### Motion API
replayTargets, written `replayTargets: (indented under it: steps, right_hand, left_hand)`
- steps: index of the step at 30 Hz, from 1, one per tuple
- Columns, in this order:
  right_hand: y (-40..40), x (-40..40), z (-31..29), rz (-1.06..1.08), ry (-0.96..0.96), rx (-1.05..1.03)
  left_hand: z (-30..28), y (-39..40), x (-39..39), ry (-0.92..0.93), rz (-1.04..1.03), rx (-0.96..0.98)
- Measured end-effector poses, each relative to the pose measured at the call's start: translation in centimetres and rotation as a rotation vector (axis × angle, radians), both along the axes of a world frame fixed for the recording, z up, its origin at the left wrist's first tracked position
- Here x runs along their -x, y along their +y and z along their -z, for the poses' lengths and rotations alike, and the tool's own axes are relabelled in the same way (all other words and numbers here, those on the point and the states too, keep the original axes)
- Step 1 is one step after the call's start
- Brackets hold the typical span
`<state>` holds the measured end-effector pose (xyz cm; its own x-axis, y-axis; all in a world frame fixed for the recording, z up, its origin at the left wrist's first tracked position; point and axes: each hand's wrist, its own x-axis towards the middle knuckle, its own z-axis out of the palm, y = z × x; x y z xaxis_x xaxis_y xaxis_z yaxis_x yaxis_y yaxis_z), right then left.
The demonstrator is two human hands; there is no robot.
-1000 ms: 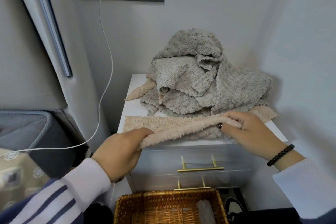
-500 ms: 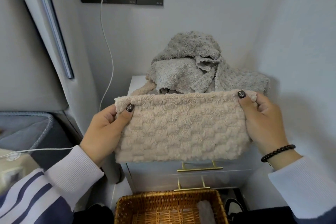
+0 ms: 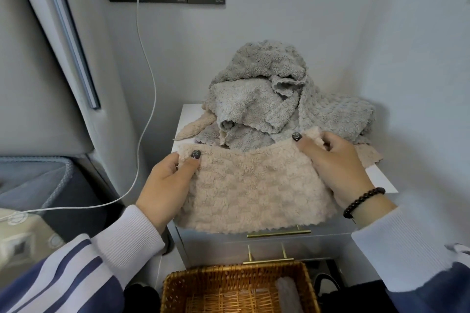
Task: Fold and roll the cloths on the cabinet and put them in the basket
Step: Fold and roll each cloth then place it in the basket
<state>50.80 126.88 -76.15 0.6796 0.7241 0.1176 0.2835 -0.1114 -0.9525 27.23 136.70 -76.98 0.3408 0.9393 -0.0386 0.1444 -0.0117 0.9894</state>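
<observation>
1 second ago both hands pinched the beige cloth [image 3: 254,190] as a thin folded strip lying on the cabinet [image 3: 381,178] front. Half a second ago it hung spread and high. Now the left hand [image 3: 165,185] and right hand [image 3: 335,165] hold its top corners lower, nearer together, the top edge sagging toward 6 o'clock.

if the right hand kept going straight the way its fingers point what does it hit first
Probably the grey cloth pile: the right hand, pinching the beige cloth, points up-left toward it. Depth is unclear, so the gap cannot be judged.
</observation>
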Motion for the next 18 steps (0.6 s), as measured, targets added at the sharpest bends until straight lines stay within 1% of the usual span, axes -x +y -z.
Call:
replayTargets:
  steps: [2, 6, 9, 11, 14, 18]
  right_hand:
    - [-0.2, 1.2, -1.0, -0.076, 0.112, -0.044]
    - [-0.1, 2.7, -1.6, -0.244, 0.243, -0.113]
    - [0.2, 4.0, -1.5, -0.321, 0.165, -0.107]
    - [0.5, 4.8, -1.4, -0.346, 0.099, -0.081]
    - [1.0, 5.5, -1.2, -0.311, 0.045, -0.055]
    - [1.2, 5.7, -1.3, -0.239, 0.067, -0.072]
  left_hand:
    - [-0.6, -0.6, -0.4, -0.008, 0.067, 0.000]
    - [-1.1, -1.6, -1.8, -0.017, 0.121, -0.027]
    - [-1.2, -1.8, -2.8, -0.043, 0.159, -0.036]
    - [-1.3, -1.7, -3.3, -0.071, 0.171, -0.001]
    - [-1.4, -1.6, -4.0, -0.092, 0.166, 0.055]
    - [-1.3, -1.5, -4.5, -0.076, 0.191, 0.099]
